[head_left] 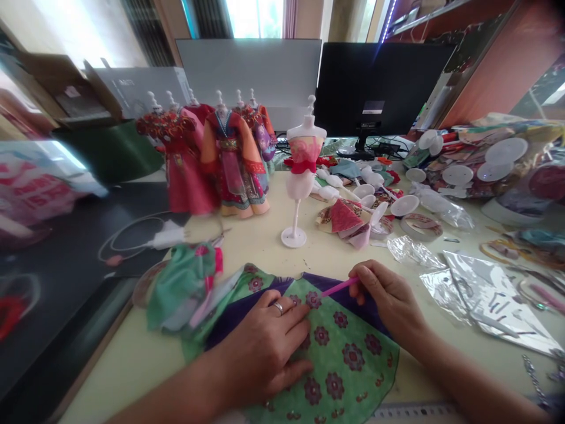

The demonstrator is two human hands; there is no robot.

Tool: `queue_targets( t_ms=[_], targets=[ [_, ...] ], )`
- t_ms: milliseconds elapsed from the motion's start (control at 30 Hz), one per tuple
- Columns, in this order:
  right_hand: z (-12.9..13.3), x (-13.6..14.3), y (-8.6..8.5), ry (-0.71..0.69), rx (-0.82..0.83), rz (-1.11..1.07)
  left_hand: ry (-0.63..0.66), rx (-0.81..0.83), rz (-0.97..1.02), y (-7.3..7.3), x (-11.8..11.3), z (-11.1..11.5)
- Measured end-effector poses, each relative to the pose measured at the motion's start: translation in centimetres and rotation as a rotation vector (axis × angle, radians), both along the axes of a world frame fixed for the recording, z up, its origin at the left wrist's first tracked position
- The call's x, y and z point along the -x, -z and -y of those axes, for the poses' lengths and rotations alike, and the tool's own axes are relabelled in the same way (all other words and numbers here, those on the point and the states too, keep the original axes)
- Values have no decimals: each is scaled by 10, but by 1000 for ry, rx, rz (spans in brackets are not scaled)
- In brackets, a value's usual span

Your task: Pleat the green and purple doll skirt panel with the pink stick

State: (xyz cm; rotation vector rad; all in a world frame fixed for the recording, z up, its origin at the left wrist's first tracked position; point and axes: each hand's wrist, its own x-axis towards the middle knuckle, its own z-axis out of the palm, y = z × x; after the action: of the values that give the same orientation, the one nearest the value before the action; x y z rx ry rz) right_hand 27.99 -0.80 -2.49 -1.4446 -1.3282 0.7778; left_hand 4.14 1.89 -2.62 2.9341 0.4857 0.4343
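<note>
Grn floral cloth [342, 353] lies spread on worktop [251, 241], front ctr, w/ purple panels nr its top. R hand [384, 291]: grip closed, thumb & fingers pinching pink stick [338, 287], tip at a printed flower. L hand [269, 341]: palm down on cloth, fingers apart, grip loose, nothing pinched. Ruler [415, 411] by cloth's lower R edge, nos. illegible. Wht mannequin [301, 185] upright beyond. Behind: blk monitor [384, 76], wht label [372, 107] too small to read. Far L: bag [39, 188], pink lettering blurred.
</note>
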Motion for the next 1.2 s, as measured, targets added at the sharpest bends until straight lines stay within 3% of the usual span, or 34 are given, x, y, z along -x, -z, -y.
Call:
queue_targets(
  t_ms=[700, 1200],
  targets=[
    [1, -2, 6, -22, -17, 125, -17, 72, -21, -6, -2, -2],
    [3, -5, 10, -86, -154, 235, -31, 116, -61, -5, -1, 0]
  ],
)
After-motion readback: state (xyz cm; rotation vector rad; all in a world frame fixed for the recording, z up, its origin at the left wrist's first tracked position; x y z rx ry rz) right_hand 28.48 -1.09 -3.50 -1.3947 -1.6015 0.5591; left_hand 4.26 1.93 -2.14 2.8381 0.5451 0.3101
